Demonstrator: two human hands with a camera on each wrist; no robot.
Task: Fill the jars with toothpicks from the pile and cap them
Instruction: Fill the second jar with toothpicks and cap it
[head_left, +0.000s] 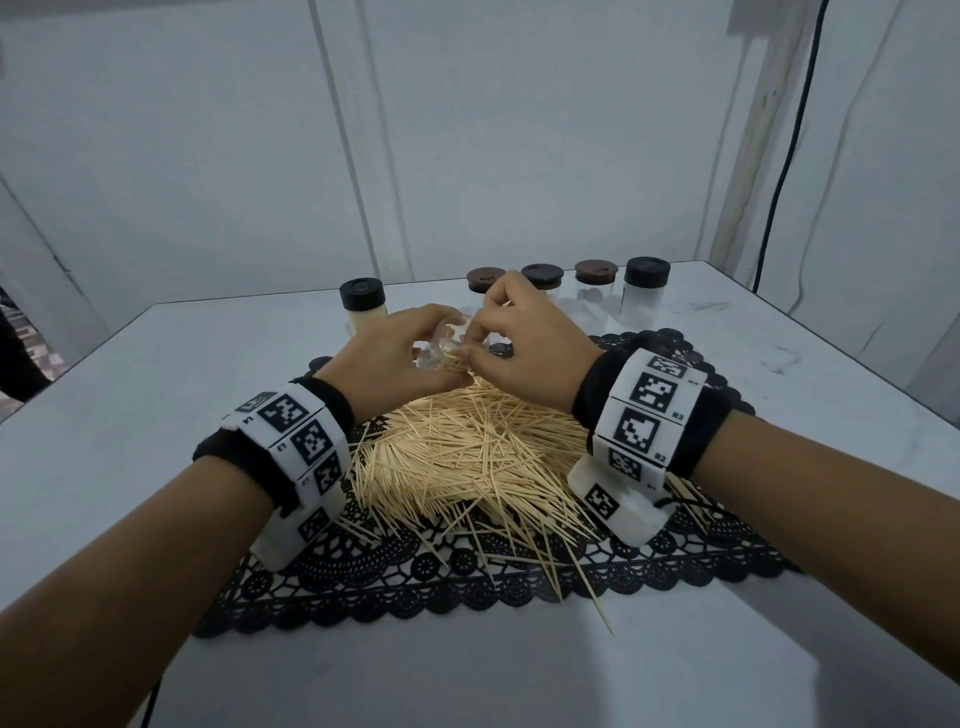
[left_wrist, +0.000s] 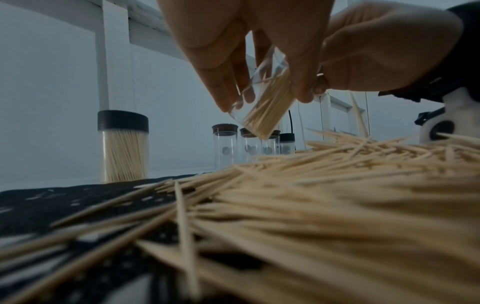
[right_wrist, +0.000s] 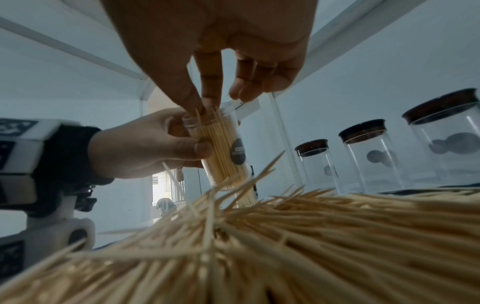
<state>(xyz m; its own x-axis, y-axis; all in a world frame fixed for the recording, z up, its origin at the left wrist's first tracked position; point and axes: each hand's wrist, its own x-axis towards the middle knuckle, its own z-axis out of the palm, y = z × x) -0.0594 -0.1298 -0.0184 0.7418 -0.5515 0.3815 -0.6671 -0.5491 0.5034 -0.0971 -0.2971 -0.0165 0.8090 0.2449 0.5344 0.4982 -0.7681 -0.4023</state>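
Hands raised over pile: left gripping tilted jar, right pinching toothpicks

Overall light: dim, cool and bluish, soft and even in all three views.
Shadows: faint and diffuse; a soft one lies on the tabletop at the bottom of the head view.
Glare: thin pale streaks on the clear jar walls at the right of the right wrist view.
Bright spot: a small overexposed opening at lower centre of the right wrist view.
Focus: the toothpick pile is heavily blurred in the lower half of both wrist views; the hands are softly rendered there, backlit and dark.
Distortion: wall lines bow and splay toward the head view's edges; the wrist views stretch strongly at their borders.
Noise: mild grain in the darker areas.
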